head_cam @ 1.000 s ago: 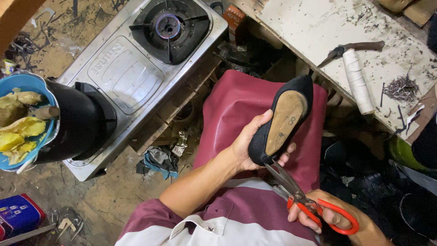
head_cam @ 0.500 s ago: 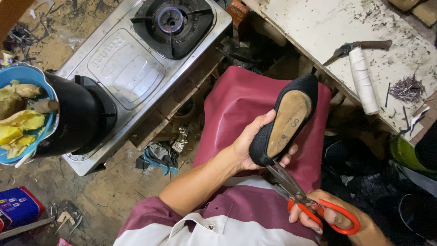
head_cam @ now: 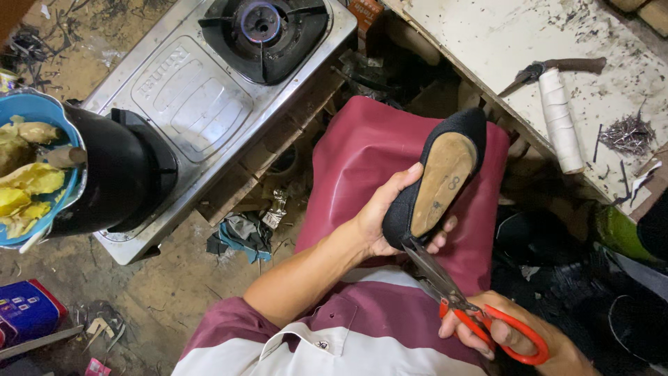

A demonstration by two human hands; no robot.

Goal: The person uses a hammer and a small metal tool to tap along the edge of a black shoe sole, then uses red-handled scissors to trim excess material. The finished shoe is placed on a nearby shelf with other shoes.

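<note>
My left hand (head_cam: 386,219) grips a black shoe upper on a last (head_cam: 435,177), its tan sole side turned up toward me, over my maroon lap cover (head_cam: 362,150). Red-handled scissors (head_cam: 480,313) are held in my right hand (head_cam: 508,334) at the lower right. Their blades point up and left, and the tips touch the shoe's near end.
A steel gas stove (head_cam: 202,90) sits on the floor to the left, with a black pot (head_cam: 115,174) and a blue bowl of yellow scraps (head_cam: 28,167). A dirty white workbench (head_cam: 529,42) at upper right carries a white thread spool (head_cam: 560,118), a hammer (head_cam: 557,68) and nails (head_cam: 630,132).
The shoe and scissors stay nearly where they were; the view has shifted slightly. The scissor tips remain at the shoe's near end.
</note>
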